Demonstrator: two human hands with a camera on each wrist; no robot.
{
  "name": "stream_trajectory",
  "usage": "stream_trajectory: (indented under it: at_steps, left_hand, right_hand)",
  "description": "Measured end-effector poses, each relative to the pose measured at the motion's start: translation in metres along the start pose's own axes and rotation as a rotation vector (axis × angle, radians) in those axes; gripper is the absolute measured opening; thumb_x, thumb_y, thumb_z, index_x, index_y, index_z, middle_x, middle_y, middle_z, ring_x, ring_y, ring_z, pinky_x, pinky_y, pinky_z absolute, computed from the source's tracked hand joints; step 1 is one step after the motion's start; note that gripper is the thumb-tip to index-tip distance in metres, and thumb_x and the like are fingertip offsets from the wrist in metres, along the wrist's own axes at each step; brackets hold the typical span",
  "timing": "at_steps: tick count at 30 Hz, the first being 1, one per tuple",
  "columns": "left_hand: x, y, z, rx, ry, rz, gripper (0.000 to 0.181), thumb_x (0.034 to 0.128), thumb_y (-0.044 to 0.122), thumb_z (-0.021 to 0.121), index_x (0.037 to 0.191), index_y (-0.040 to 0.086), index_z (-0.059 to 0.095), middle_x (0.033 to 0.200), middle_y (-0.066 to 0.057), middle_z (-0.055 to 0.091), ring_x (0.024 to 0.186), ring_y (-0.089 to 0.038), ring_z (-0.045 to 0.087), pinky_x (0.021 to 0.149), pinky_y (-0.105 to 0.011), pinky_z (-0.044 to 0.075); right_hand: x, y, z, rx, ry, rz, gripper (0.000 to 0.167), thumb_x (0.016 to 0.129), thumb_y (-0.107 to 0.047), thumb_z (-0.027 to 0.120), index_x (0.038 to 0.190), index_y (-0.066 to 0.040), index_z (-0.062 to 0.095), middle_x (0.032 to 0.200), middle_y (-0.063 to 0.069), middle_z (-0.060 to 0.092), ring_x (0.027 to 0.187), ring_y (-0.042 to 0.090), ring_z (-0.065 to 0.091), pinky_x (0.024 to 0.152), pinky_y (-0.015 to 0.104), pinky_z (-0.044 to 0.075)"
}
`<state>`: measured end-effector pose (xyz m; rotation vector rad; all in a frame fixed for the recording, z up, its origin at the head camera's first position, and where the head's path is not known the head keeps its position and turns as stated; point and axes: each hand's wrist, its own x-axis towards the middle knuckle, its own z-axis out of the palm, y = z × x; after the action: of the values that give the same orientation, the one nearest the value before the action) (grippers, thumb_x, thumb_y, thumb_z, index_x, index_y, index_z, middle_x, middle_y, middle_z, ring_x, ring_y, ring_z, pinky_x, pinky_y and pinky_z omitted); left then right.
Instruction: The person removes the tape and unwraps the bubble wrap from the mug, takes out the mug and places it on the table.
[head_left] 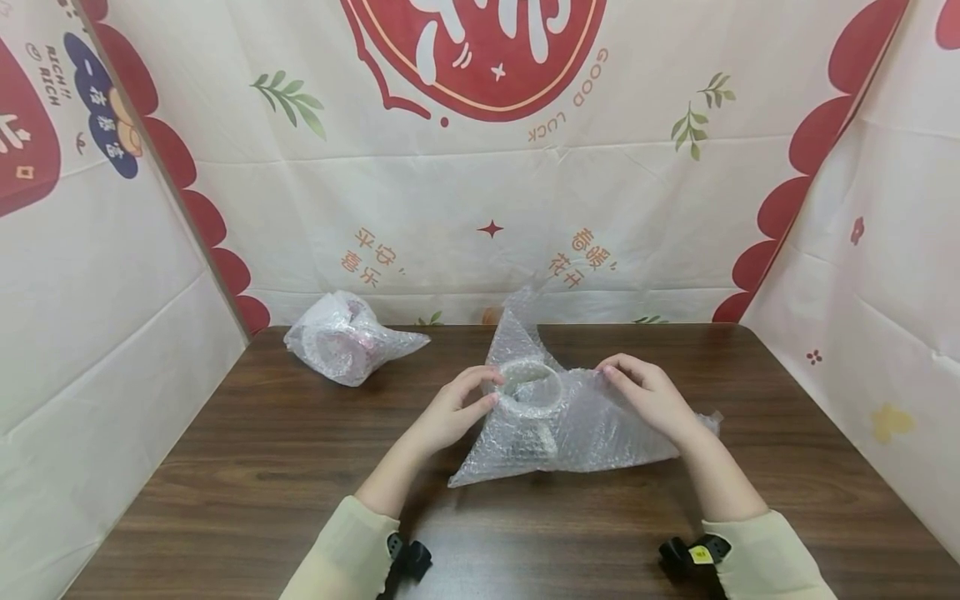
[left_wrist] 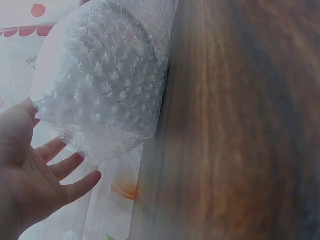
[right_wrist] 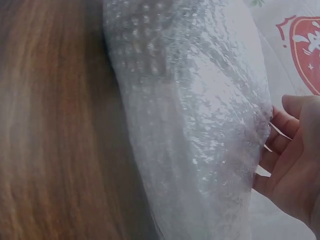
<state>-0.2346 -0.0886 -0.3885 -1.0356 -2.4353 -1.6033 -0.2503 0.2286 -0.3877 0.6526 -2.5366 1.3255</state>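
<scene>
A cup-like thing with a round white rim (head_left: 529, 388) stands inside a loose sheet of bubble wrap (head_left: 622, 429); its body shows only dimly through the film. My left hand (head_left: 453, 410) holds the wrapped rim at its left side with thumb and forefinger. In the left wrist view the other fingers (left_wrist: 75, 185) of that hand spread below the bubble wrap (left_wrist: 102, 75). On the other side, my right hand (head_left: 651, 395) pinches the upper edge of the wrap. Its fingertips partly disappear behind the bubble wrap (right_wrist: 210, 125) in the right wrist view.
Another bubble-wrapped bundle (head_left: 348, 337) lies at the back left of the brown wooden table (head_left: 247, 483), its twisted end pointing right. Printed cloth (head_left: 480, 192) hangs behind the table and along both sides. A black strap device sits on each wrist.
</scene>
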Motion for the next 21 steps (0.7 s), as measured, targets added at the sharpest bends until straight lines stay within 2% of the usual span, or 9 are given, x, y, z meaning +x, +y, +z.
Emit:
stream_trajectory:
  at_steps: [3,6,9,13,16,21]
  left_hand:
    - [0.003,-0.018,0.002,0.006,0.005,0.005,0.025,0.0971,0.009,0.056,0.121,0.001,0.057,0.134,-0.014,0.050,0.127,-0.028,0.043,0.105,-0.051,0.033]
    - [0.005,-0.037,0.005,0.013,0.012,0.010,0.026,0.0972,0.014,0.057,0.122,0.008,0.059,0.134,-0.006,0.051,0.127,-0.022,0.043,0.105,-0.048,0.033]
    - [0.005,-0.037,0.005,0.033,0.018,0.003,0.026,0.0964,0.016,0.059,0.122,0.010,0.059,0.133,-0.002,0.051,0.127,-0.018,0.043,0.106,-0.043,0.034]
    - [0.004,-0.035,0.004,0.063,0.005,-0.010,0.037,0.0898,0.017,0.068,0.125,0.012,0.057,0.135,0.001,0.050,0.129,-0.016,0.041,0.107,-0.041,0.032]
    - [0.003,-0.032,0.005,0.084,-0.008,-0.026,0.050,0.0824,0.017,0.076,0.128,0.014,0.055,0.138,0.001,0.047,0.130,-0.016,0.039,0.108,-0.041,0.031]
    - [0.004,-0.029,0.007,0.161,-0.033,-0.042,0.066,0.0760,0.025,0.082,0.132,0.016,0.050,0.142,-0.001,0.042,0.133,-0.016,0.036,0.108,-0.040,0.031]
  right_hand:
    - [-0.001,-0.003,-0.003,0.076,0.016,-0.019,0.019,0.101,-0.010,0.049,0.099,0.002,0.064,0.096,0.010,0.064,0.090,0.007,0.054,0.079,0.015,0.043]
    - [-0.001,0.000,-0.004,0.153,0.024,-0.038,0.019,0.100,-0.008,0.049,0.095,0.004,0.063,0.090,0.007,0.062,0.086,0.008,0.052,0.077,0.016,0.042]
    - [-0.001,-0.002,-0.004,0.214,0.019,-0.049,0.021,0.100,-0.008,0.048,0.090,0.005,0.061,0.085,0.004,0.060,0.083,0.009,0.052,0.076,0.017,0.043]
    - [-0.001,-0.002,-0.003,0.237,0.011,-0.055,0.022,0.101,-0.007,0.047,0.087,0.005,0.060,0.083,0.003,0.060,0.081,0.009,0.053,0.075,0.017,0.044]
    - [-0.001,-0.002,-0.002,0.220,0.007,-0.057,0.020,0.100,-0.006,0.048,0.088,0.004,0.061,0.083,0.003,0.060,0.081,0.009,0.053,0.075,0.017,0.045]
    - [-0.002,-0.002,-0.002,0.195,-0.011,-0.050,0.019,0.100,-0.006,0.048,0.090,0.001,0.062,0.085,0.004,0.061,0.080,0.010,0.053,0.072,0.019,0.045]
